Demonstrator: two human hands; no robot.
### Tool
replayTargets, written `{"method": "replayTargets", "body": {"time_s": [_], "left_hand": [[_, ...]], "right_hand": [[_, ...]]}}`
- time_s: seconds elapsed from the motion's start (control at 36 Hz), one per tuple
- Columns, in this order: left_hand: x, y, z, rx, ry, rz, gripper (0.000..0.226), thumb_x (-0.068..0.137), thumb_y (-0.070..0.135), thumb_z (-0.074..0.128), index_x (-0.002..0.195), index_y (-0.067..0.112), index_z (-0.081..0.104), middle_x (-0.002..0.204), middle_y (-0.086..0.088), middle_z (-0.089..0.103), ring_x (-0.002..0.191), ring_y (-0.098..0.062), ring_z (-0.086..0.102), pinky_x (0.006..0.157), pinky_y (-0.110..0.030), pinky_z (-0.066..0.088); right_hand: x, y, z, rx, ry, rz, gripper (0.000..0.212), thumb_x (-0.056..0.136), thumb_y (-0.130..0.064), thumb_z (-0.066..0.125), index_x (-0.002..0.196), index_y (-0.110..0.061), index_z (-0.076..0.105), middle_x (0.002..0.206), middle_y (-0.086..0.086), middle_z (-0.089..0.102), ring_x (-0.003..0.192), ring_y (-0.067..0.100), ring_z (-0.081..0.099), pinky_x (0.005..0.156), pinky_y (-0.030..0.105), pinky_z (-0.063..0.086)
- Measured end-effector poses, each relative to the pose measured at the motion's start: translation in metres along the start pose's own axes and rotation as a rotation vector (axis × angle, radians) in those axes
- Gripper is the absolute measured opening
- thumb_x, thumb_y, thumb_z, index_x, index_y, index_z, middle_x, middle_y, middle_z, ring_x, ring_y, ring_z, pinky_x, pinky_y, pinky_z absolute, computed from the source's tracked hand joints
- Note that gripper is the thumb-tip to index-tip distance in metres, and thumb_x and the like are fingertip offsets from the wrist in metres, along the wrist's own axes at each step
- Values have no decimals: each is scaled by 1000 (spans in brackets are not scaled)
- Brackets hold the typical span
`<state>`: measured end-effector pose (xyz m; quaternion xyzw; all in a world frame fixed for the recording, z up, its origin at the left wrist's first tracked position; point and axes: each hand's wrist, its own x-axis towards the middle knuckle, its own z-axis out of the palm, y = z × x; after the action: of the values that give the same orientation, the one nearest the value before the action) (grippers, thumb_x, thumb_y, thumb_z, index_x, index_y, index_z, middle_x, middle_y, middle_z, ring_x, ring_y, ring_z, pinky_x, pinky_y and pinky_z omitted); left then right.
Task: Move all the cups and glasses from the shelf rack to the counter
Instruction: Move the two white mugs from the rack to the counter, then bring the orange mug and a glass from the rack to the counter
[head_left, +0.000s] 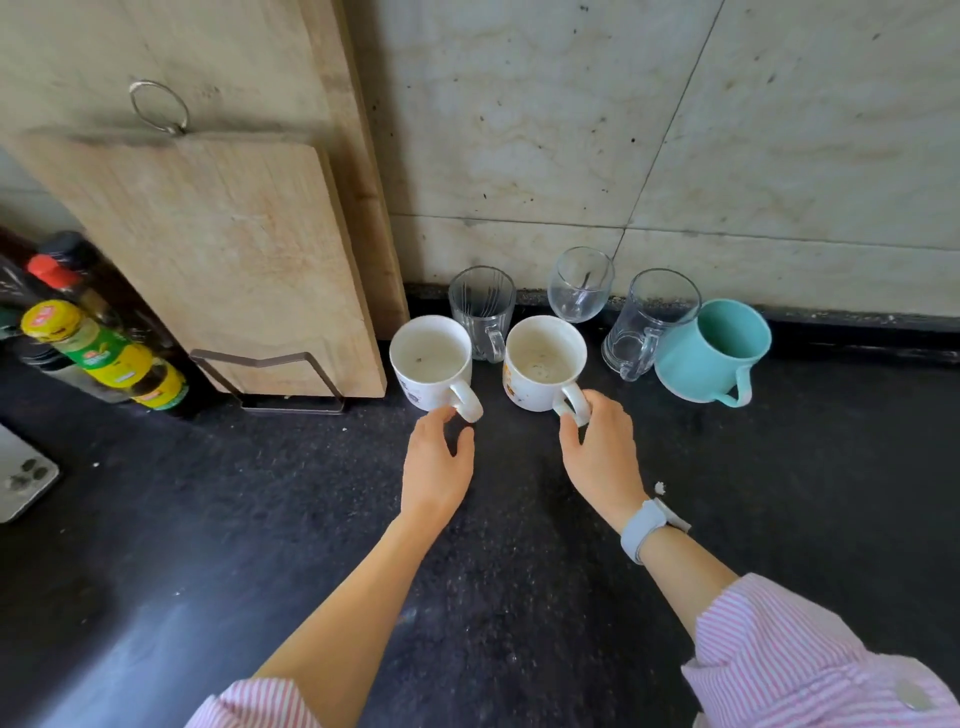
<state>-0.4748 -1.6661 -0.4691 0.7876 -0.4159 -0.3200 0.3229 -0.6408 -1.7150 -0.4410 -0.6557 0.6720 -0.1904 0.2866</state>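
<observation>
A: Open ground? 
B: Dark counter (260, 519) bare across the near and middle stretch; both forearms cross it unhindered. Right of the teal cup (711, 348), counter runs clear to the wall.

A: Blocked where? 
B: Back edge. Two white mugs (431, 358) (543, 361) in front, narrow gap between them. Behind: handled glass (480, 306), stemless glass (579, 283), glass mug (647, 322) touching the teal cup.

A: Left side? 
B: Cutting boards (234, 249) lean on the wall in a wire stand (275, 384), close beside the left mug. Bottles (104, 353) farther left; phone (23, 473) at the counter's left edge.
</observation>
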Motion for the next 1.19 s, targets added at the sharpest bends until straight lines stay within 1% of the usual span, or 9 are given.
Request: {"method": "replayTargets", "body": {"time_s": [0.06, 0.14, 0.22, 0.36, 0.44, 0.56, 0.75, 1.0, 1.19], "left_hand": [[-9, -3, -16, 128, -9, 31, 39, 91, 28, 51, 129, 18, 46, 135, -4, 50, 121, -22, 48, 104, -44, 40], [-21, -7, -49, 349, 1, 97, 42, 93, 30, 47, 133, 18, 42, 140, -4, 45, 127, -25, 41, 106, -46, 32], [-35, -13, -90, 495, 50, 140, 43, 94, 31, 44, 136, 21, 39, 142, -1, 43, 132, -22, 36, 110, -43, 26], [-81, -38, -168, 636, 187, 102, 41, 94, 30, 42, 134, 21, 43, 140, 2, 45, 134, -18, 33, 113, -44, 20], [-132, -68, -216, 643, 273, 8, 39, 94, 32, 42, 132, 22, 45, 136, 3, 49, 131, -17, 37, 112, -43, 21], [-226, -117, -274, 668, 387, -171, 40, 94, 35, 41, 132, 22, 44, 134, 1, 50, 128, -19, 40, 110, -44, 24], [-446, -200, -348, 657, 642, -437, 35, 92, 32, 42, 124, 20, 50, 126, -1, 56, 120, -24, 47, 101, -41, 30], [-744, -264, -398, 631, 965, -837, 34, 91, 34, 43, 120, 18, 52, 121, -3, 57, 116, -25, 49, 95, -43, 37], [-908, -286, -412, 567, 1237, -1088, 35, 88, 33, 49, 120, 19, 54, 122, -4, 58, 116, -25, 49, 94, -40, 37]], "right_hand": [[-10, -8, -4, -70, 93, -54, 43, 89, -21, 56, 128, -9, 43, 129, 15, 51, 119, 29, 48, 96, 42, 44], [-24, -29, -9, -120, 133, -203, 41, 86, -16, 56, 124, -6, 45, 126, 15, 53, 119, 32, 47, 98, 44, 43], [-40, -60, -5, -152, 30, -353, 34, 88, -21, 53, 119, -7, 52, 116, 12, 60, 113, 31, 52, 97, 43, 42], [-87, -118, 27, -232, -228, -567, 35, 93, -30, 41, 124, -15, 52, 129, 4, 55, 126, 22, 43, 106, 39, 34], [-136, -155, 51, -252, -380, -686, 36, 95, -29, 37, 126, -17, 51, 135, 0, 50, 131, 20, 36, 110, 37, 28], [-225, -196, 79, -265, -504, -903, 35, 95, -29, 36, 124, -18, 53, 133, -2, 52, 128, 19, 39, 107, 34, 31], [-425, -243, 118, -231, -657, -1236, 36, 95, -31, 37, 125, -21, 53, 134, -3, 51, 128, 19, 39, 105, 36, 32], [-709, -275, 142, -152, -906, -1689, 38, 93, -30, 40, 128, -18, 49, 135, 1, 52, 127, 22, 41, 102, 36, 32], [-879, -285, 137, -42, -1033, -1974, 38, 92, -30, 41, 127, -18, 50, 130, 3, 55, 122, 23, 46, 100, 36, 36]]}}
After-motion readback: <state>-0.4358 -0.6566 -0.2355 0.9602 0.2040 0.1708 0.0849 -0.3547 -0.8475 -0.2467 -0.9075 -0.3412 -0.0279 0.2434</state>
